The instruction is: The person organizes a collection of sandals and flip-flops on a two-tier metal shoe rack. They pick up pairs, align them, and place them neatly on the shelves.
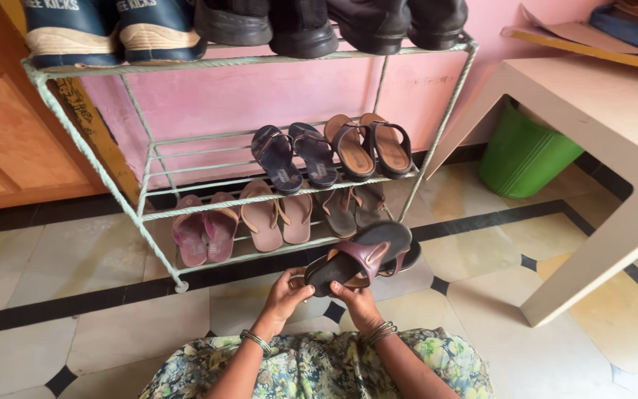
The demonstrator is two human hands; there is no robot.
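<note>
Low in the middle of the frame, both hands hold a pair of dark sandals (pixel 363 260) with maroon straps, stacked one on the other just in front of the bottom tier of a metal shoe rack (pixel 142 199). The left hand (pixel 286 292) curls its fingers around the heel end of the near sandal; the right hand (pixel 356 301) grips from underneath, thumb pressed on the sole edge. Metal bangles ring both wrists.

On the rack's lowest tier, left of centre, lie pink slippers (pixel 202 230), beige slippers (pixel 278 214) and a grey-brown pair (pixel 352 207). The middle tier carries navy sandals (pixel 293 154) and brown sandals (pixel 371 144). The top tier, at the upper edge, holds sneakers (pixel 112 29) and what look like black shoes (pixel 334 22), cut off by the frame.

At right, a green bucket (pixel 522 155) stands under a pale tabletop (pixel 599 96).
</note>
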